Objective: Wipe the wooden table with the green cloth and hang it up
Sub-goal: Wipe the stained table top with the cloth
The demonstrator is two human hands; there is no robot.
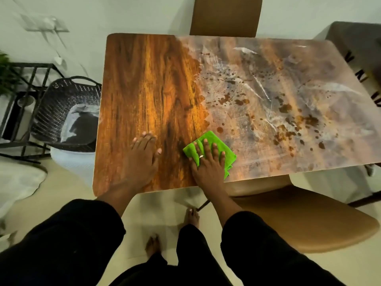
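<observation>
The wooden table [148, 83] fills the middle of the head view. Its left part shows glossy brown grain, while its right part is dull with whitish smears and brown spots. A folded green cloth [227, 153] lies near the front edge, at the border between the two parts. My right hand [208, 164] presses flat on the cloth with fingers spread, a ring on one finger. My left hand [142, 157] rests flat on the bare glossy wood to the left, holding nothing.
A tan chair [305, 221] stands at the front right, partly under the table; another chair back [225, 16] is at the far side. A dark woven basket [68, 108] and a black metal rack [24, 79] stand left of the table. My bare feet are on the floor below.
</observation>
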